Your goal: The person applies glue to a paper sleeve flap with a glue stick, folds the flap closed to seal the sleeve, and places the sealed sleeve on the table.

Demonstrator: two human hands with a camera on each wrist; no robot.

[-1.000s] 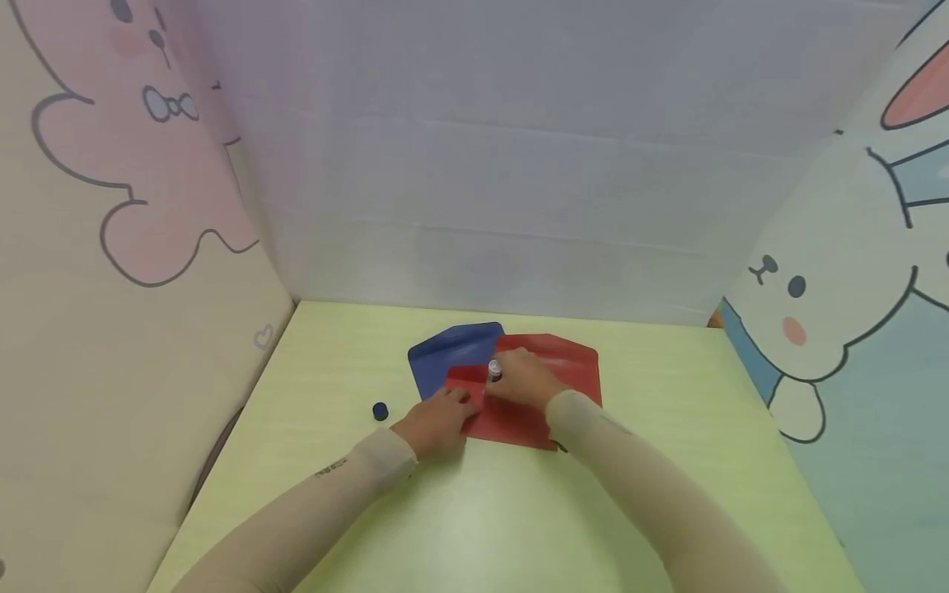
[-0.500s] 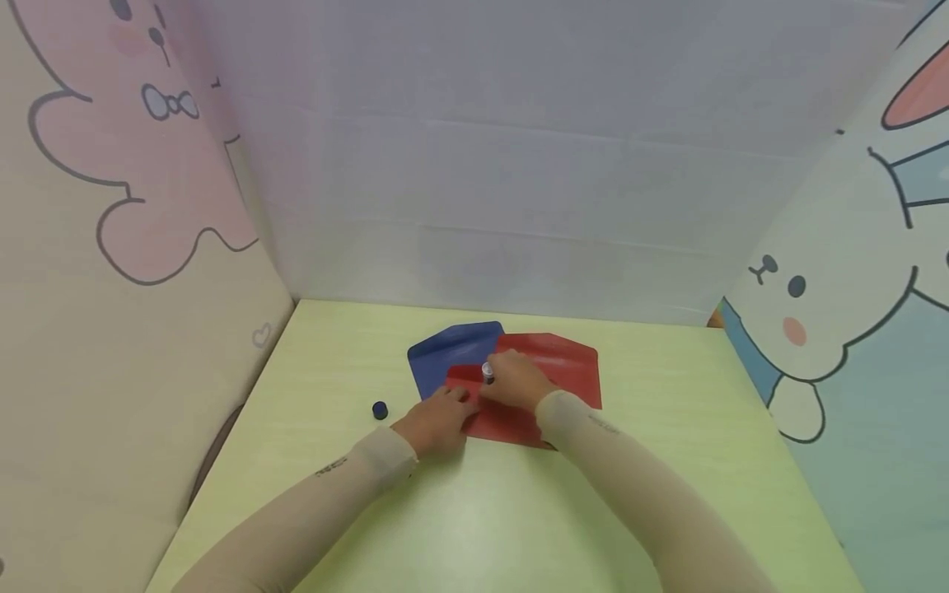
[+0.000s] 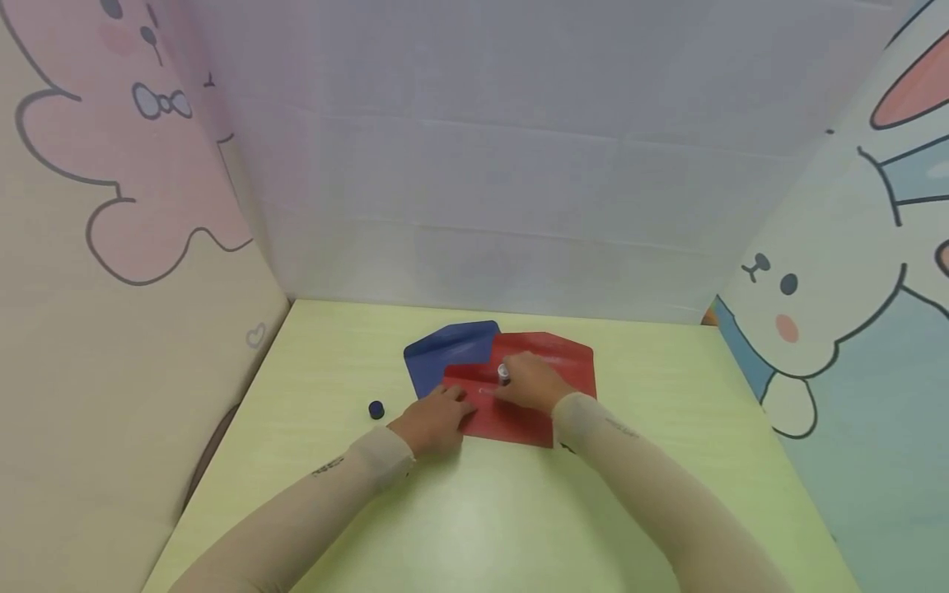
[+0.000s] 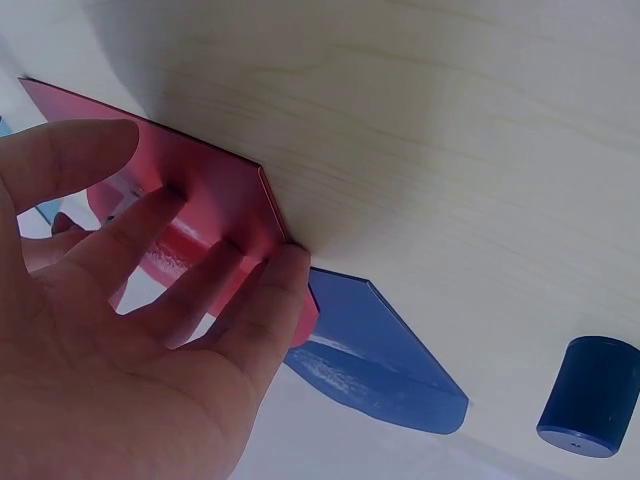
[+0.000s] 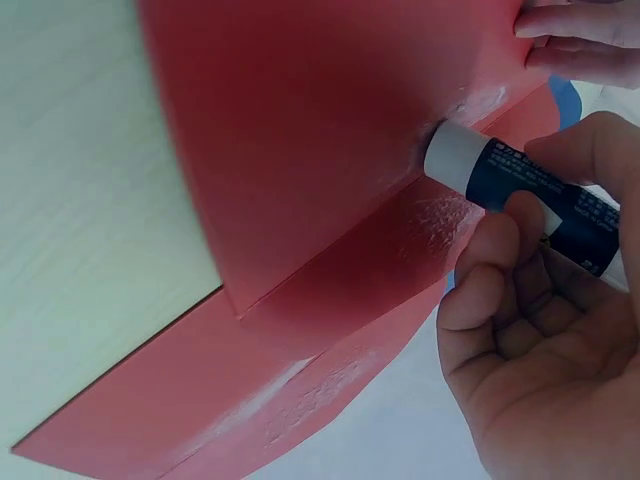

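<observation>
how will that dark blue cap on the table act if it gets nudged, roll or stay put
The cap appears to stand on a flat end, so a gentle push would probably slide it rather than roll it. If knocked over, its round side could let it roll. It looks small beside the left hand, so it is likely light.
</observation>
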